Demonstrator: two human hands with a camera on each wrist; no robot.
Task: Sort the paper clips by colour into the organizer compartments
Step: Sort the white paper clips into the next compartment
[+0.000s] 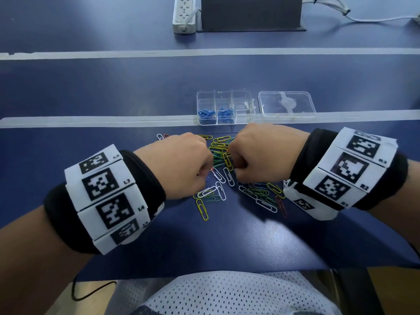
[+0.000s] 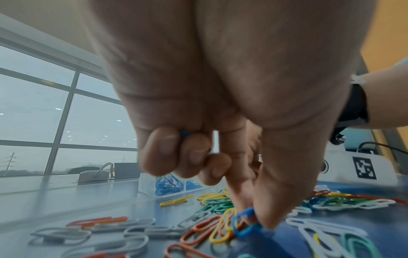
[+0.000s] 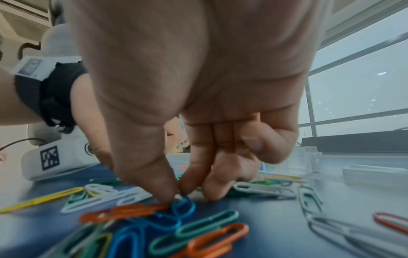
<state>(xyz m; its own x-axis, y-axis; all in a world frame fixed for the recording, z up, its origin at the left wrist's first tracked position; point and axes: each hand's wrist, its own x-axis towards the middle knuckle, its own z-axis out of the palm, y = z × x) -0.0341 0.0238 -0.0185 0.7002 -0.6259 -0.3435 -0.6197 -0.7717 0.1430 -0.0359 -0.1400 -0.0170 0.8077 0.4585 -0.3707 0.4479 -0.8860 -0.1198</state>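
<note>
Loose paper clips (image 1: 227,176) in yellow, green, white, red and blue lie heaped on the blue table in front of a clear organizer (image 1: 243,114). Two of its front compartments hold blue clips (image 1: 214,113). My left hand (image 1: 204,173) is down in the heap, thumb and forefinger pinching a blue clip (image 2: 244,222). Another bit of blue (image 2: 184,133) shows inside its curled fingers. My right hand (image 1: 236,169) pinches a second blue clip (image 3: 183,206) between thumb and forefinger, close beside the left hand.
The organizer's clear lid (image 1: 286,105) lies to its right. A power strip (image 1: 184,14) and a dark box (image 1: 250,14) stand at the table's far edge. White tape lines (image 1: 91,121) cross the table. Bare table surface lies to the left.
</note>
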